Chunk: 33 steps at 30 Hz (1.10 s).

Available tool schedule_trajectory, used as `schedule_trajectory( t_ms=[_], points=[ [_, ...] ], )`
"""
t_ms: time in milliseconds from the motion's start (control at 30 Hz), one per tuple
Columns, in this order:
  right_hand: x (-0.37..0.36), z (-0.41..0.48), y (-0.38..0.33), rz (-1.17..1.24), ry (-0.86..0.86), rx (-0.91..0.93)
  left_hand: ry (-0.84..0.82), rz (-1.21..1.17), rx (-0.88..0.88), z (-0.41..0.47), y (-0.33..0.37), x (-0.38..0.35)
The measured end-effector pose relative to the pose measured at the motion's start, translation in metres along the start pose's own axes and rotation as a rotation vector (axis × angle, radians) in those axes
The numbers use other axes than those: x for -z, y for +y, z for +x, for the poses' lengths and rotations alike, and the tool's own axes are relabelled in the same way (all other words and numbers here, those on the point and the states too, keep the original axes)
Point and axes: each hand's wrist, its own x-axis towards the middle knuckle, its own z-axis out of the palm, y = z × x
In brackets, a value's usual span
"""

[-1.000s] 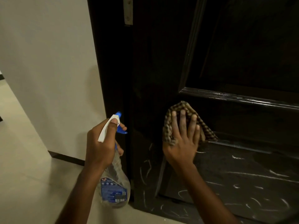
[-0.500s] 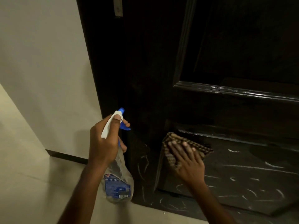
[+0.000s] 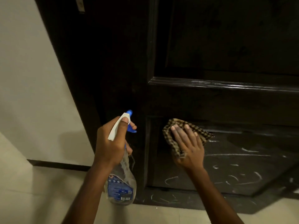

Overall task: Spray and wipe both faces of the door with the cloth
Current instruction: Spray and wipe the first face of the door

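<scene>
The door (image 3: pixel 210 102) is very dark, so its top part is hard to make out, and it runs off the picture at the top and on the right. Only a bit of a metal hinge (image 3: pixel 80 5) shows at the top edge. The left hand (image 3: pixel 111 143) holds the spray bottle (image 3: pixel 121 183) tight round its neck, with the thumb on the white top and a finger by the blue trigger. The hand hides the neck, and the words on the blue label are too blurry to read. The right hand (image 3: pixel 187 146) lies flat with straight fingers and presses the checked cloth (image 3: pixel 205 135) on the door, at the top left corner of the low panel. Most of the cloth is hidden under the hand. White marks (image 3: pixel 234 155) show on the panel to the right of it. The hands are apart. The pale wall (image 3: pixel 32 78) and floor (image 3: pixel 40 191) are on the left. One second ago the cloth was higher, on the bar above the panel. Now it has come down onto the panel. The bottle has stayed about where it was.
</scene>
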Motion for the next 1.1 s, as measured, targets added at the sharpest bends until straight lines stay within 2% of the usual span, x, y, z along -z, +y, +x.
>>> schedule_trajectory(
  t_ms=[167, 267, 333, 500, 600, 833, 967, 1033, 1100],
  points=[
    [0.027, -0.033, 0.07, 0.105, 0.242, -0.225, -0.081, -0.044, 0.0, 0.002, 0.005, -0.03],
    [0.022, -0.028, 0.052, 0.268, 0.359, -0.36, -0.112, -0.047, -0.008, 0.002, 0.009, -0.042],
    [0.014, -0.019, 0.024, 0.339, 0.368, -0.417, -0.123, -0.064, -0.01, 0.001, 0.011, -0.048],
    [0.007, -0.004, 0.0, 0.321, 0.137, -0.133, -0.17, -0.049, -0.024, 0.002, 0.017, -0.062],
    [0.017, -0.013, 0.035, 0.235, 0.14, -0.079, -0.209, -0.062, -0.03, 0.003, 0.02, -0.078],
    [0.052, -0.056, 0.148, 0.238, 0.495, -0.41, -0.284, -0.125, -0.039, 0.003, 0.031, -0.119],
    [0.046, -0.044, 0.145, 0.369, 0.736, -0.711, -0.326, -0.155, -0.04, 0.0, 0.037, -0.135],
    [0.037, -0.03, 0.115, 0.453, 0.747, -0.821, -0.344, -0.161, -0.047, -0.001, 0.039, -0.141],
    [0.032, -0.029, 0.082, 0.442, 0.61, -0.723, -0.359, -0.166, -0.058, -0.002, 0.041, -0.145]
  ],
)
